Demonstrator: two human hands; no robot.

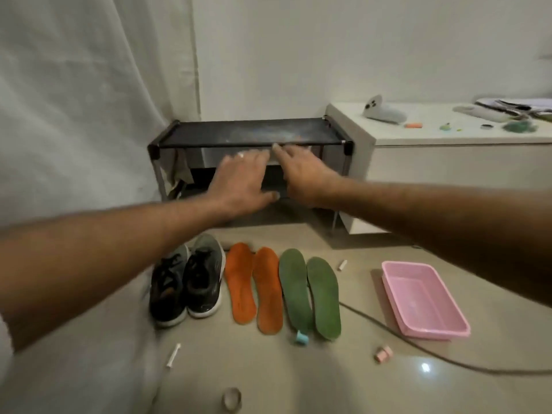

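Glossy floor (298, 383) | dusty black fabric rack (239, 134) | left hand (242, 177), right hand (301, 171) flat-fingered

floor (298, 383) | shoe rack (239, 134) (by the wall) | shoes (203, 279), orange insoles (240, 285), green insoles (294, 288), pink tray (433, 334)

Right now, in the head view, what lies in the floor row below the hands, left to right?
Pair of black-and-grey sneakers → pair of orange insoles → pair of green insoles → pink plastic tray.
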